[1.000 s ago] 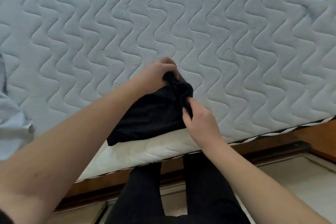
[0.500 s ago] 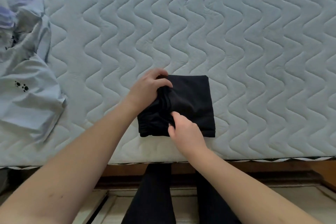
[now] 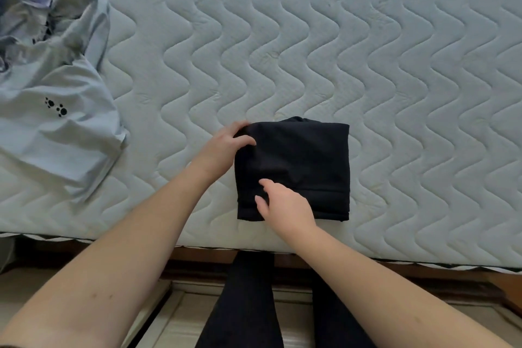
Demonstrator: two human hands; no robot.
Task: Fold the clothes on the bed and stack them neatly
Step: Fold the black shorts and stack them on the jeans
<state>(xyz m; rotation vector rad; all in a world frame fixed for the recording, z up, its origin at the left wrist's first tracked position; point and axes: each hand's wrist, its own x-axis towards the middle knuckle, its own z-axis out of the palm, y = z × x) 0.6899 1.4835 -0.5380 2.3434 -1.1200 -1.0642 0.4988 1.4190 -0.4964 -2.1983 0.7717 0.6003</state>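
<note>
The quilted mattress filled most of the frame. Crumpled pale blue clothes lay at the upper left, well apart from the folded black garment at lower centre, near the bed's front edge. The left hand pinched the garment's upper left corner, thumb on top, fingers curled over its edge. The right hand rested on its lower left part, fingers loosely bent, gripping nothing. The unfolded heap lay leftward, nearer the left hand.

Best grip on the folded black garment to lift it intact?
Probably the folded black fabric garment by its left and right edges, palms sliding under from both sides. It lies flat as a layered rectangle on the quilted mattress; loose layer ends show along its near edge.
</note>
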